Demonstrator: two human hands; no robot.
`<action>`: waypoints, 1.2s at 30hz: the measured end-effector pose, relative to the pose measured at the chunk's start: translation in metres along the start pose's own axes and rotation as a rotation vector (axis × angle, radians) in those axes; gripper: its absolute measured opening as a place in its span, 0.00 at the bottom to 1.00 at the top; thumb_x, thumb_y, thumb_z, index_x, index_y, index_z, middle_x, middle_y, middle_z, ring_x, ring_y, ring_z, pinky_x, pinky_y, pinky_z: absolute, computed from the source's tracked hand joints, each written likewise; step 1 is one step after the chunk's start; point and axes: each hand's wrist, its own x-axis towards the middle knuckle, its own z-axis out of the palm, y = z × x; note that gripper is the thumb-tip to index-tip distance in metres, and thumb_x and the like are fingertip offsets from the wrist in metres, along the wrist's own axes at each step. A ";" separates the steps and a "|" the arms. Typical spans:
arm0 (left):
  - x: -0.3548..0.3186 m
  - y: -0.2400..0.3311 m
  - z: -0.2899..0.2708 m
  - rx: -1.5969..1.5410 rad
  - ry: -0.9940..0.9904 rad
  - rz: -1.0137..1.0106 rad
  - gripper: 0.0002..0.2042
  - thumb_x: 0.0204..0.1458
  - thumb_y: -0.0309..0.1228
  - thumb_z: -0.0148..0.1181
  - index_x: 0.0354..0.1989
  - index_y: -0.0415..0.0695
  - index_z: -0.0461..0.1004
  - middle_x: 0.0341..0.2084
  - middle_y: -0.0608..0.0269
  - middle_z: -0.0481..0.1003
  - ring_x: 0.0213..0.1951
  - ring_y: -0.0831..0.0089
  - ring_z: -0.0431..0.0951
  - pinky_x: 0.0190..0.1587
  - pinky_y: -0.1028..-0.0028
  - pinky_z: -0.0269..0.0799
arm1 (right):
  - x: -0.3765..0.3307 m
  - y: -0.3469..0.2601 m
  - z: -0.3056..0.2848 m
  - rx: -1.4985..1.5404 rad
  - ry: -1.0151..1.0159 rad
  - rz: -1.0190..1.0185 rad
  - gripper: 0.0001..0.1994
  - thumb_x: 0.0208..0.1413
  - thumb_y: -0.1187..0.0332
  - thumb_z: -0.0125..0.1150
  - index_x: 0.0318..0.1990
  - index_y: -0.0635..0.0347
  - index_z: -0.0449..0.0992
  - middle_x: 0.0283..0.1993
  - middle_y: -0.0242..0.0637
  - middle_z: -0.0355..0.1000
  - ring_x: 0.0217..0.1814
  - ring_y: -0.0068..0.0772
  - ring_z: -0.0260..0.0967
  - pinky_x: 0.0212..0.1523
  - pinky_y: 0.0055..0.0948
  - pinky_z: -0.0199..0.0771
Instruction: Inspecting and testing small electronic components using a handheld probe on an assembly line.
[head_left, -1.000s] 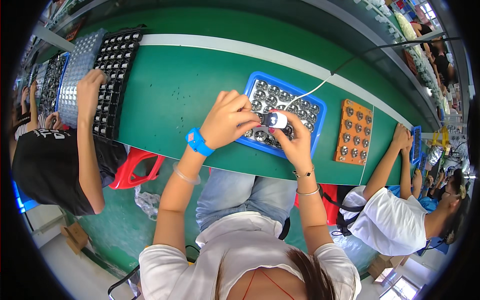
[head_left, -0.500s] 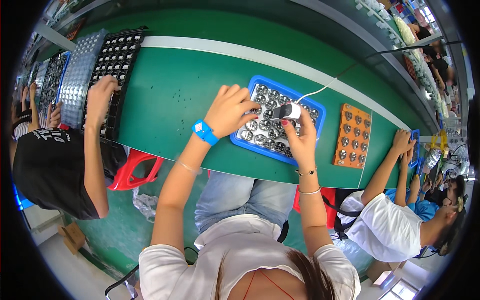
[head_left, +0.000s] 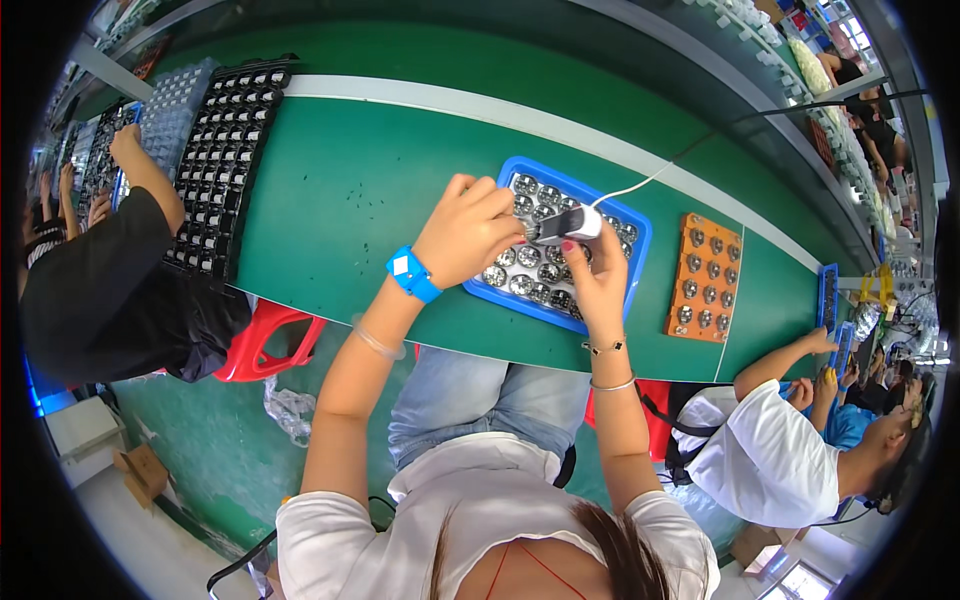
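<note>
In my right hand (head_left: 601,275) is a small white and black device (head_left: 568,226) with a white cable, gripped between thumb and fingers. Its dark end points left, toward my left hand (head_left: 468,235). The fingers of my left hand are curled in a pinch, and at their tips a shiny round silver part (head_left: 529,232) shows against the device's end, partly hidden. Below both hands lies a blue tray (head_left: 640,243), filled with several round silver parts (head_left: 522,284) with mirror-like faces. My left wrist wears a blue band (head_left: 412,274).
An orange board (head_left: 704,276) with several silver parts lies right of the tray. At the left stands a black tray (head_left: 222,160) of small white-and-black parts. The white cable (head_left: 640,183) runs up right. Tiny dark bits (head_left: 361,193) dot the green table. Co-workers sit on both sides.
My left hand's fingers have closed together near the device's end. The right hand's device has shifted slightly left. The left co-worker's arm has swung away from the black tray; the right co-worker's hands have moved.
</note>
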 end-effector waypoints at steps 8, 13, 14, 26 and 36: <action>-0.002 -0.013 0.004 -0.028 -0.032 -0.081 0.06 0.42 0.36 0.65 0.28 0.51 0.79 0.24 0.69 0.65 0.33 0.70 0.66 0.42 0.69 0.58 | 0.017 -0.005 -0.011 -0.011 0.010 -0.046 0.18 0.56 0.75 0.58 0.54 0.67 0.66 0.48 0.36 0.70 0.51 0.26 0.66 0.53 0.25 0.65; 0.013 -0.020 0.013 -0.001 -0.055 -0.084 0.05 0.42 0.35 0.66 0.26 0.50 0.79 0.25 0.70 0.66 0.34 0.70 0.67 0.42 0.69 0.59 | 0.025 -0.011 -0.006 -0.236 -0.072 -0.091 0.18 0.53 0.75 0.60 0.52 0.67 0.69 0.48 0.37 0.72 0.52 0.28 0.67 0.54 0.27 0.65; 0.014 -0.019 0.012 -0.027 -0.033 -0.078 0.04 0.42 0.34 0.65 0.26 0.50 0.79 0.25 0.69 0.66 0.34 0.70 0.67 0.42 0.69 0.59 | 0.026 -0.014 -0.003 -0.293 -0.095 -0.087 0.18 0.53 0.75 0.61 0.52 0.66 0.70 0.48 0.38 0.72 0.52 0.28 0.68 0.54 0.27 0.65; 0.015 -0.018 0.004 0.022 -0.013 -0.022 0.04 0.43 0.34 0.65 0.24 0.49 0.78 0.26 0.69 0.67 0.34 0.70 0.67 0.43 0.68 0.60 | 0.024 0.002 0.002 0.066 0.005 -0.059 0.17 0.56 0.74 0.59 0.53 0.66 0.66 0.48 0.36 0.70 0.51 0.27 0.67 0.53 0.26 0.66; 0.024 -0.036 0.018 -0.067 0.000 -0.166 0.06 0.42 0.37 0.66 0.25 0.50 0.80 0.25 0.69 0.66 0.34 0.71 0.67 0.40 0.69 0.57 | 0.043 -0.005 -0.007 -0.140 -0.020 -0.086 0.15 0.55 0.76 0.58 0.51 0.65 0.68 0.46 0.35 0.71 0.50 0.26 0.68 0.52 0.25 0.67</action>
